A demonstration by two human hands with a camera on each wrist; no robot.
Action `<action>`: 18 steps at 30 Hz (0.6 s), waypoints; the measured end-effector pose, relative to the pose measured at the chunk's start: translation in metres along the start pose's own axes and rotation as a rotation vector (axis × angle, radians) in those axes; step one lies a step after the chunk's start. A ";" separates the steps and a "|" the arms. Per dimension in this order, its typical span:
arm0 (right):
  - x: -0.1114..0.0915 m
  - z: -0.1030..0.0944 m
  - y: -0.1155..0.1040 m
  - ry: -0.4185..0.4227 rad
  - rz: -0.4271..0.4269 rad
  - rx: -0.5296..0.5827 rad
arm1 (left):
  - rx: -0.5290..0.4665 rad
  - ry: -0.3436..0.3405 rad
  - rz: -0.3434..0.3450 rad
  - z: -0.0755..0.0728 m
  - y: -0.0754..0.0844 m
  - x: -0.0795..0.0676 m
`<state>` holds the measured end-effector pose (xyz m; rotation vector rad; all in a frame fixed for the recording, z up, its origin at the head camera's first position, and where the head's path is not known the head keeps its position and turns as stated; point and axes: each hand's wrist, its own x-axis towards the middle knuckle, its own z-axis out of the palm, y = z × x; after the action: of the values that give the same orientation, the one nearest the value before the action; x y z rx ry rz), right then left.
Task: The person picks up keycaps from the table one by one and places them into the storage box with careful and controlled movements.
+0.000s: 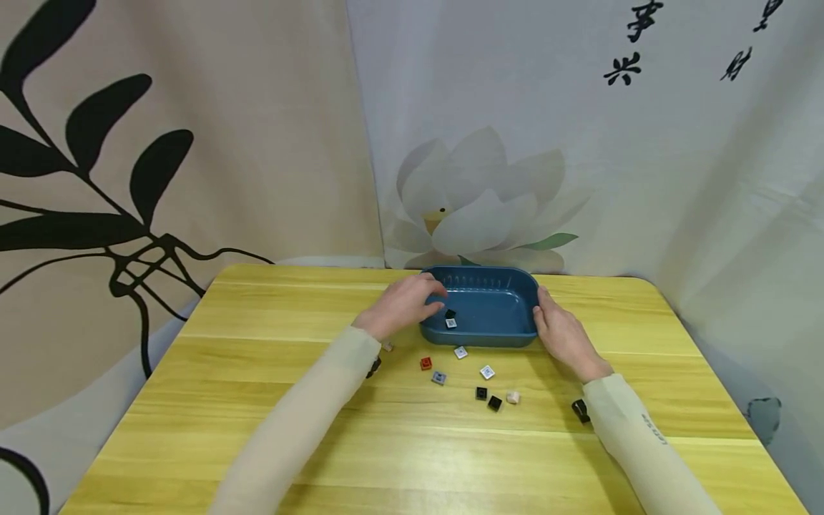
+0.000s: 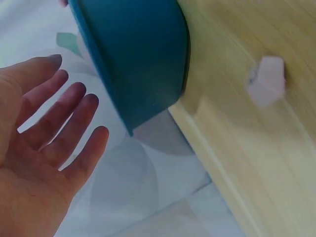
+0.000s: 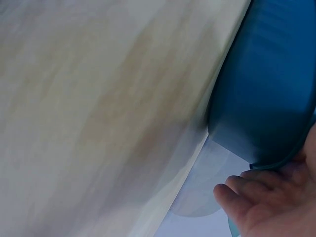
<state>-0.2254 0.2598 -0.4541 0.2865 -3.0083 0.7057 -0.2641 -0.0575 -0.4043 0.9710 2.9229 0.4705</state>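
A blue rectangular dish (image 1: 494, 309) stands near the table's far edge. My left hand (image 1: 404, 304) is over its left end, fingers spread and slightly bent. Nothing shows between those fingers in the left wrist view, where the hand (image 2: 54, 128) is apart from the dish wall (image 2: 143, 59). At the opposite end, my right hand (image 1: 566, 340) holds the dish by its rim, with fingers (image 3: 256, 190) outside the wall. Inside, towards the left front, lie a black piece (image 1: 450, 313) and a small white square piece (image 1: 451, 323).
Several small square pieces lie before the dish on the wooden table (image 1: 360, 443): red (image 1: 426, 363), grey-blue (image 1: 439, 378), white (image 1: 487, 372) and black (image 1: 494, 403) among them. A pale piece (image 1: 388, 346) sits by my left wrist. A printed curtain (image 1: 290, 143) hangs behind.
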 end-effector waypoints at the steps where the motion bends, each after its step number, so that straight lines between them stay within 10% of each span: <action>1: 0.000 0.000 0.000 0.000 0.000 0.001 | -0.005 0.015 0.003 -0.002 -0.002 -0.003; 18: 0.000 0.000 0.001 -0.004 -0.006 0.004 | 0.062 0.205 -0.027 0.004 -0.026 -0.050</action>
<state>-0.2258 0.2605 -0.4550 0.2971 -3.0084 0.7113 -0.2378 -0.1055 -0.4190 0.9407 3.1457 0.5104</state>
